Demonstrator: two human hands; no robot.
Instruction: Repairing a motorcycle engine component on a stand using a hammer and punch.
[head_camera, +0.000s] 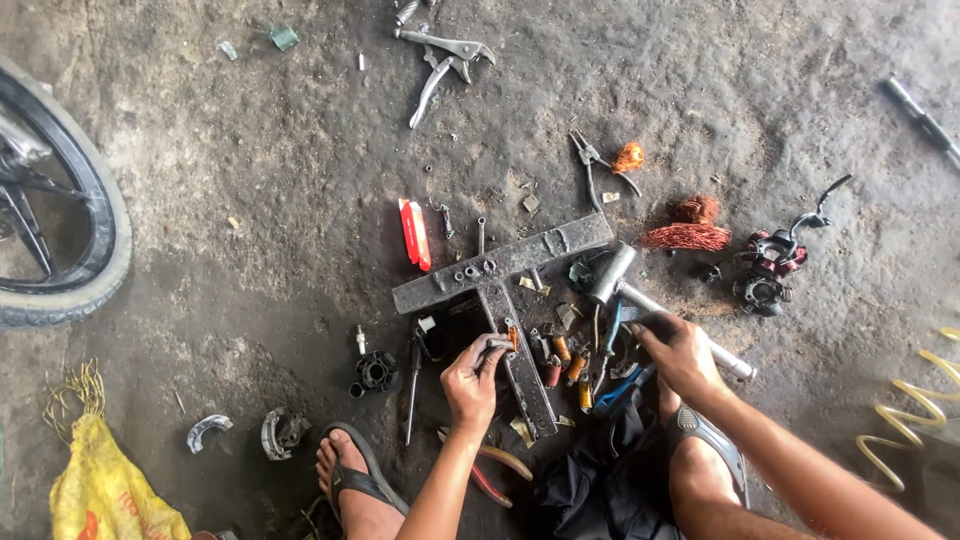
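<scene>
On the concrete floor (250, 180), rough grey and oil-stained, packaging first: a flat red-and-white packet (415, 234) lies just off the left end of the T-shaped steel bar (500, 262); a yellow woven sack (105, 485) with frayed strands sits at the floor's near-left corner; a small green scrap (284, 37) is near the far edge. Print on any of them is too small to make out. The bar is dull, rusty flat stock with nuts resting on its crosspiece, stem running toward me. My left hand (473, 378) is closed around a small dark metal part (497, 343), fingers curled tight, pressed against the left side of the stem; a copper-wound bit (513, 337) touches it. My right hand (680, 350) is flat, fingers loosely spread, resting on the steel handle of the hammer (640, 295) right of the stem, not clearly clenched, so I can't tell whether it really grips. Between my hands: short orange-tipped cylinders (565, 362) and a blue-handled tool (618, 390). Further right, a fluffy tangle of copper wire (688, 232) and a wound stator (770, 265). Locking pliers (448, 58), bare steel, lie near the far edge; needle-nose pliers (592, 165) beyond the bar. A black toothed gear (376, 371) sits left of my left hand. A rubber tyre (85, 230) is at the left edge, a coiled yellow hose (915, 410) at the right.
</scene>
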